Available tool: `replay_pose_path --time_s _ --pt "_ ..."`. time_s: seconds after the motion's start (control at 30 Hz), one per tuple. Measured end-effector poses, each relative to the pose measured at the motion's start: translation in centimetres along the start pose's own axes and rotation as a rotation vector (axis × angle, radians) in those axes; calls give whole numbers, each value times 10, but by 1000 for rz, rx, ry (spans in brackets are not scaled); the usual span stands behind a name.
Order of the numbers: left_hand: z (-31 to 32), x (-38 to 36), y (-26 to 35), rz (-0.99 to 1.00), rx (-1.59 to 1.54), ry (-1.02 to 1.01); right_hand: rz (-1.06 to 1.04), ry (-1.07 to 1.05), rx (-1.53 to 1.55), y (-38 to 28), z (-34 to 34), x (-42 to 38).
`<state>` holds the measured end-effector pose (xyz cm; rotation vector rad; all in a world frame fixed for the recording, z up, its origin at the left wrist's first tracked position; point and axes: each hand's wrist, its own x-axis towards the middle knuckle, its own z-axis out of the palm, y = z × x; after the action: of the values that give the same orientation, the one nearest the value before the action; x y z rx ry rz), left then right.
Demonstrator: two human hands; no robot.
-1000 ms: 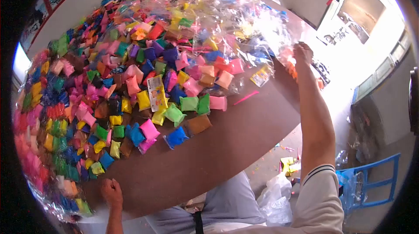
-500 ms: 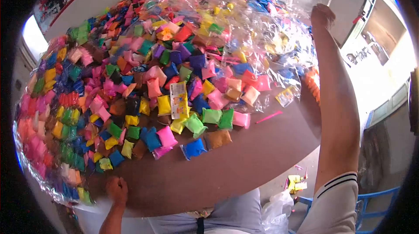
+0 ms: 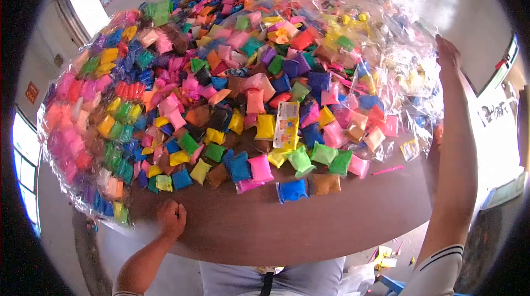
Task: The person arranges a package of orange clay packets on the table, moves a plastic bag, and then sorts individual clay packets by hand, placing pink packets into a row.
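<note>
In the head view, the left hand (image 3: 172,217) rests at the near left edge of the brown bench (image 3: 248,230), its fingers curled into a fist with nothing seen in it, as half a second ago. It is just below the nearest small coloured packets (image 3: 190,144), apart from them.

The right hand (image 3: 448,52) is at the far right, beside the heap of clear plastic bags (image 3: 411,70). In the previous frame it was raised against the wall; now it looks lower relative to the heap. It is small and blurred there, so I cannot tell whether it grasps a bag or is released.

The camera has turned left, so the heap sits further right in the picture and more of the window (image 3: 25,166) shows. The packets keep their layout: a printed sachet (image 3: 286,125) lies on top near the front, and a blue packet (image 3: 291,190) touches or nearly touches a brown packet (image 3: 324,184) at the front edge. A pink stick (image 3: 388,169) lies to their right. The orange packets (image 3: 439,132) at the right are now mostly behind the forearm.
</note>
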<state>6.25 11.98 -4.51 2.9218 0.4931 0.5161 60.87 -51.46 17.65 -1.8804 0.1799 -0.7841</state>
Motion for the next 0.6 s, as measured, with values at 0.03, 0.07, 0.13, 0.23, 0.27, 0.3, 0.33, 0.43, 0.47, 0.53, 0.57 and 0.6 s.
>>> replay_pose_path --time_s 0.03,0.07,0.13,0.23,0.27,0.3,0.33,0.43,0.47,0.53,0.57,0.6 --pt "1 0 -2 24 -1 1 -98 142 -80 -8 -2 -10" --pt "3 1 -4 50 -6 3 -110 118 -72 -20 -6 -17" --pt "7 1 -8 76 -27 17 -137 67 -56 -38 -13 -24" --pt "10 2 -8 81 -72 32 -93 -12 35 -56 -9 -25" --pt "8 2 -9 85 -81 26 -133 83 -17 -60 -3 -20" --pt "5 3 -7 87 -90 21 -173 177 -67 -68 4 -15" --pt "2 3 -5 95 -83 31 -213 269 -116 -74 11 -14" --pt "-2 5 1 91 -61 35 -538 666 -354 -115 18 -31" --pt "-3 4 1 69 -53 19 -620 611 -166 -137 24 -54" --pt "-5 3 4 50 -52 0 -766 488 207 -182 42 -121" --pt "-7 5 5 56 -61 -2 -768 383 71 -192 54 -144" --pt "-8 6 6 63 -67 -3 -895 161 163 -188 81 -151"
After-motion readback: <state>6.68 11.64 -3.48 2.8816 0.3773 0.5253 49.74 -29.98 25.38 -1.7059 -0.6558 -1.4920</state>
